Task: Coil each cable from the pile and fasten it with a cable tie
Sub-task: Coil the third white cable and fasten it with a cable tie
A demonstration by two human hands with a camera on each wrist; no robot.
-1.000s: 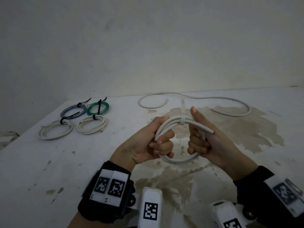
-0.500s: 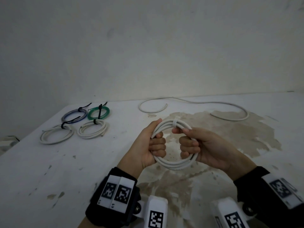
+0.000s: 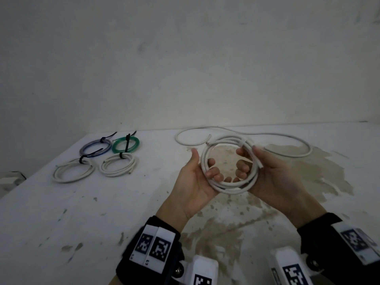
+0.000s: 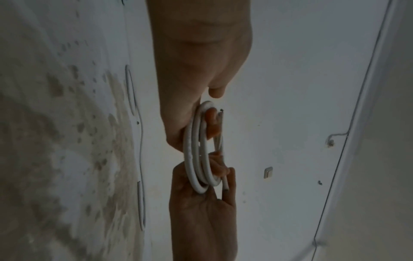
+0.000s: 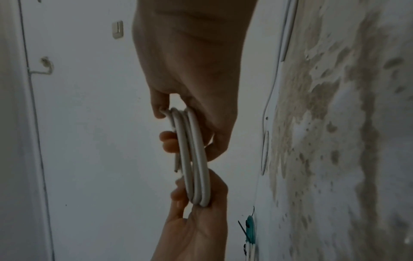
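Loosening from the tight fists of a moment earlier, both hands now cradled the white coil (image 3: 230, 164) with palms turned up, so that it lay flatter and more open to view than half a second before. The left hand (image 3: 196, 183) held the coil's left arc with fingers curled through the ring and the thumb lying along its outer edge; the right hand (image 3: 273, 177) gripped the right arc, thumb on top near the pale cable tie (image 3: 242, 143) wrapped round the far strands. One cut cable end (image 3: 259, 163) stuck out just beside the right thumb. I judged this coil fastened and ready to join the four tied coils (image 3: 96, 159) lying on the counter (image 3: 61, 212) to the left, well apart from the hands. A loose white cable (image 3: 287, 138) lay uncoiled on the counter beyond the hands, likely next.
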